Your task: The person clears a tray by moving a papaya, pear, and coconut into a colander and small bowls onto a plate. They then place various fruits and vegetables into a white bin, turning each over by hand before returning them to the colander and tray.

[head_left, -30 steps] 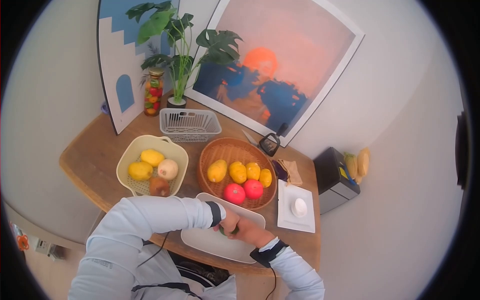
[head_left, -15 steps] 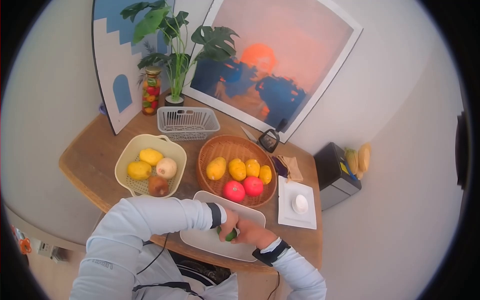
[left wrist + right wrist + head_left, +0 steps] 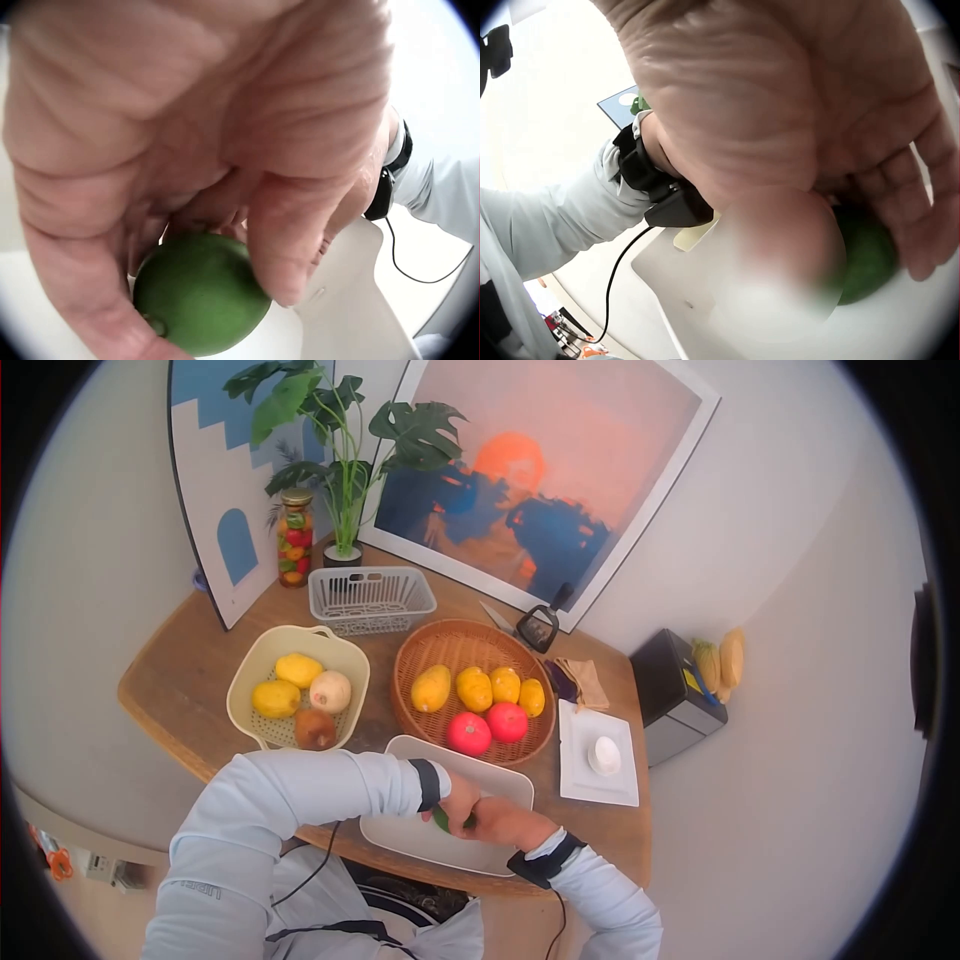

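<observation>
Over a long white tray at the table's near edge, both hands meet around a lime, smooth, green and oval with a small stem nub. The left hand holds it between thumb and curled fingers, seen close up in the left wrist view. From the other side the right hand grips the same lime, its thumb blurred in front and its fingers behind in the right wrist view. Much of the lime is hidden by the hands in the head view.
A round wicker basket holds mangoes and two red fruits behind the tray. To the left stands a cream colander with several fruits; farther back is a grey basket. A white square plate with a small white bowl lies right.
The head view has tilted and shifted slightly. The hands stay together over the tray, shifting their fingers a little around the lime, which showed more from above half a second ago.
</observation>
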A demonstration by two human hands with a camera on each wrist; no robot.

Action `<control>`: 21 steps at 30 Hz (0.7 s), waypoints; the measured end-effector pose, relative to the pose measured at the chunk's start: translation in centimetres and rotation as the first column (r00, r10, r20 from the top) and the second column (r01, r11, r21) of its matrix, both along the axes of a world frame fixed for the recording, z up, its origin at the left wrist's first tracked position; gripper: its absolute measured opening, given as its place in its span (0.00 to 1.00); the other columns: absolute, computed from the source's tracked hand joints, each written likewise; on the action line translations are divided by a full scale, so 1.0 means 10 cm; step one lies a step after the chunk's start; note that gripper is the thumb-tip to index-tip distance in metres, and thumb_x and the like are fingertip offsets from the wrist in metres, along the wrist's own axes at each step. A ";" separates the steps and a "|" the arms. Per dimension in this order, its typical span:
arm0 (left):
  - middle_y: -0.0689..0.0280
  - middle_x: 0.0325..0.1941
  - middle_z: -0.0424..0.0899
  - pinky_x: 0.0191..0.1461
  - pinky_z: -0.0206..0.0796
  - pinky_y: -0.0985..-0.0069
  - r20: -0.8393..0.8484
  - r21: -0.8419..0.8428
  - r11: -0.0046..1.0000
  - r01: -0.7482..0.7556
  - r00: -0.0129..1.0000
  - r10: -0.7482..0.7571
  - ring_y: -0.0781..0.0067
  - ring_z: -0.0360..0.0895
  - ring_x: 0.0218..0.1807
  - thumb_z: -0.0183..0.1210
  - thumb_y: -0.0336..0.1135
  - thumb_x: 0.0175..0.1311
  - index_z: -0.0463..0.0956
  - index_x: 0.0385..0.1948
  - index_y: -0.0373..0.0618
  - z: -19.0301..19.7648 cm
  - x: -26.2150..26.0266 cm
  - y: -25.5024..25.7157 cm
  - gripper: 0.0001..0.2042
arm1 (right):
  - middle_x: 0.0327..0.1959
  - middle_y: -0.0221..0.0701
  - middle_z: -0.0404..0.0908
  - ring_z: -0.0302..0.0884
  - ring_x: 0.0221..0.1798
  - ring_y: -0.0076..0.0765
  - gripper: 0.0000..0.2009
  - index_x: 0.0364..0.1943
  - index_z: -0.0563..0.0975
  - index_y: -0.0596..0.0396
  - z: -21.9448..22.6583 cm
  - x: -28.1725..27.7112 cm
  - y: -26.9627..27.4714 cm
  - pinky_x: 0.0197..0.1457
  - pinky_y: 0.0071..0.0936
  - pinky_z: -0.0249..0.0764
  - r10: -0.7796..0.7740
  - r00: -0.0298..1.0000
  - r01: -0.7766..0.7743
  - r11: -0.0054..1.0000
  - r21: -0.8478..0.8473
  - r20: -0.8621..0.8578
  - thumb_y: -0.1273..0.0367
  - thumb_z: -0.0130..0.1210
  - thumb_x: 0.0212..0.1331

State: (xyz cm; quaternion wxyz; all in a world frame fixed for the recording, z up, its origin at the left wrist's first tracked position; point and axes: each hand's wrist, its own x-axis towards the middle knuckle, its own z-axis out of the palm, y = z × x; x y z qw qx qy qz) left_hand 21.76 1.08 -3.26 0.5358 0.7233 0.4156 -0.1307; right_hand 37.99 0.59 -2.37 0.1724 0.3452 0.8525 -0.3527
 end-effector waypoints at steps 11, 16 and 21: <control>0.52 0.42 0.80 0.27 0.79 0.69 -0.055 -0.034 0.994 -0.101 0.994 0.099 0.61 0.84 0.34 0.76 0.36 0.42 0.68 0.56 0.33 0.00 -0.02 0.08 0.37 | 0.53 0.43 0.81 0.78 0.56 0.46 0.28 0.56 0.75 0.58 -0.16 0.06 0.06 0.59 0.33 0.72 -0.021 0.965 0.052 0.992 0.111 -0.263 0.68 0.70 0.48; 0.53 0.39 0.81 0.27 0.80 0.68 -0.030 0.085 0.995 -0.057 0.998 0.060 0.60 0.83 0.33 0.74 0.36 0.45 0.75 0.49 0.33 -0.10 -0.03 0.02 0.29 | 0.54 0.43 0.80 0.77 0.56 0.45 0.28 0.56 0.75 0.58 -0.32 0.07 0.10 0.60 0.31 0.71 -0.115 0.966 0.092 0.990 -0.110 -0.232 0.67 0.70 0.48; 0.52 0.41 0.81 0.26 0.80 0.68 -0.126 0.047 0.998 -0.030 0.991 0.036 0.60 0.83 0.34 0.75 0.32 0.42 0.73 0.53 0.33 0.03 0.01 0.06 0.32 | 0.52 0.47 0.80 0.77 0.55 0.51 0.31 0.56 0.73 0.60 -0.28 0.13 0.14 0.58 0.36 0.73 -0.083 0.944 0.096 0.995 0.024 -0.319 0.66 0.72 0.46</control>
